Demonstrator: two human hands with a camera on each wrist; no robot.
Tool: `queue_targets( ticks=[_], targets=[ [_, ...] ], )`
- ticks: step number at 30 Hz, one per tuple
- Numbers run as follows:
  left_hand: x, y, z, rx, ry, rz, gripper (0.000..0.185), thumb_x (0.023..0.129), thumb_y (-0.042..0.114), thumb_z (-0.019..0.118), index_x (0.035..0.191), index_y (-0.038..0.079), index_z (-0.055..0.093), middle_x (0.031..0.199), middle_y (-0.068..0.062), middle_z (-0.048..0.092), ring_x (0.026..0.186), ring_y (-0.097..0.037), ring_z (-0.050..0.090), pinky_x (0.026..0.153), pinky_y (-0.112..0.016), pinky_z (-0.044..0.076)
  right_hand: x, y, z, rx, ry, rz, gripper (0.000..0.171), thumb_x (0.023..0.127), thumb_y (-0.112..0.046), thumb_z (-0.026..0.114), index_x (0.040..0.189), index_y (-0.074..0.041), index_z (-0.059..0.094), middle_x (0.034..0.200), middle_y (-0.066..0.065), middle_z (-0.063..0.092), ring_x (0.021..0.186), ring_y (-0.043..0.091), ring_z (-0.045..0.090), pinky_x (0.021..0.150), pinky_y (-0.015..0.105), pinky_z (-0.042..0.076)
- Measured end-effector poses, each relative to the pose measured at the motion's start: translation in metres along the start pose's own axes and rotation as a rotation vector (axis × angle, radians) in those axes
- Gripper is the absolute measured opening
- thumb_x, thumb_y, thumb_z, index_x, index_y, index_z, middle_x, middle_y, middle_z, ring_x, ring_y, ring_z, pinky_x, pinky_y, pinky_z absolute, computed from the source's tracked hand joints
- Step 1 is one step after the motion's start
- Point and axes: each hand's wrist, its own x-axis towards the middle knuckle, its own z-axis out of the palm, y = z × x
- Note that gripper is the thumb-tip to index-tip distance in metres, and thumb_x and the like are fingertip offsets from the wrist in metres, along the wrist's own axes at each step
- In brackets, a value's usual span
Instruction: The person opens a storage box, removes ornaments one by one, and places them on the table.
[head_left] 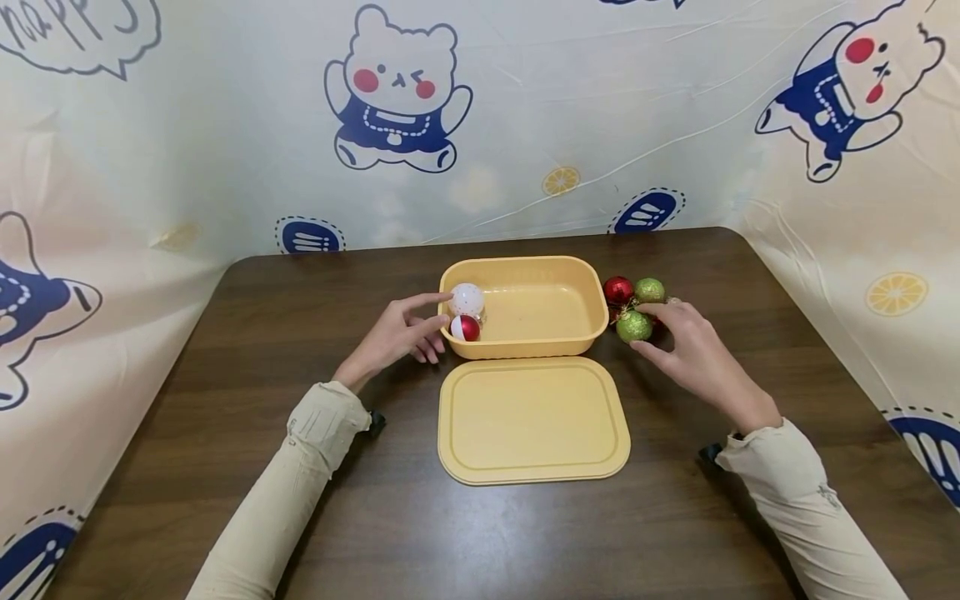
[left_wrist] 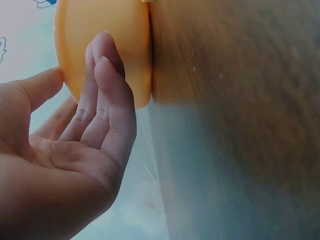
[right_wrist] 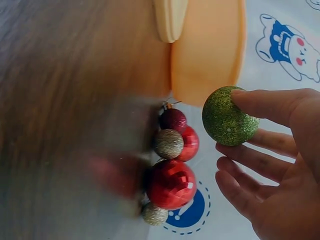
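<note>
We are logging: right hand [head_left: 693, 354] pinching green glitter bauble [right_wrist: 228, 116] clear of its cluster — left hand [head_left: 401, 333], fingers relaxed, steadying yellow tub [head_left: 525, 342] alongside

Legible text: one instance only. The backdrop sheet [head_left: 225, 125] carries a speech bubble [head_left: 75, 33] at the top left, cut off by the frame edge; its letters possibly read "happy". Blue oval badges [head_left: 647, 211] show exclamation marks.
</note>
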Motion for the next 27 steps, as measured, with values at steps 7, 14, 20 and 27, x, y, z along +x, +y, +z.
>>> queue_targets(
  ticks=[7,14,20,27],
  targets=[
    [0.0,0.0,0.0,-0.003,0.002,0.003,0.049,0.099,0.03,0.063,0.145,0.02,0.052,0.08,-0.023,0.07,0.064,-0.041,0.067,0.057,-0.04,0.06,0.001,0.007,0.004,-0.028,-0.038,0.013,0.044,0.083,-0.012,0.081,0.12,0.004,0.064,0.114,0.021,0.065,0.108,0.038,0.052,0.094,0.058,0.047],
    [-0.001,-0.001,0.0,-0.009,0.003,0.008,0.048,0.099,0.03,0.063,0.145,0.021,0.052,0.079,-0.021,0.07,0.064,-0.041,0.067,0.057,-0.041,0.06,0.002,0.014,0.007,-0.102,-0.074,0.019,0.044,0.083,-0.011,0.081,0.121,0.004,0.064,0.115,0.022,0.067,0.106,0.037,0.049,0.095,0.053,0.045],
    [-0.001,-0.001,0.0,-0.012,0.003,0.008,0.048,0.099,0.03,0.063,0.145,0.02,0.052,0.079,-0.022,0.07,0.064,-0.041,0.067,0.056,-0.04,0.06,0.003,0.016,0.011,-0.139,-0.057,-0.033,0.044,0.08,-0.01,0.083,0.118,0.003,0.066,0.117,0.024,0.065,0.115,0.04,0.048,0.099,0.056,0.043],
    [-0.001,-0.001,0.0,-0.006,-0.004,0.008,0.049,0.099,0.029,0.063,0.146,0.019,0.051,0.08,-0.023,0.07,0.065,-0.043,0.067,0.057,-0.04,0.06,0.002,0.017,0.012,-0.168,-0.042,-0.095,0.044,0.077,-0.008,0.085,0.116,0.003,0.067,0.116,0.026,0.063,0.116,0.044,0.047,0.099,0.061,0.042]
  ],
)
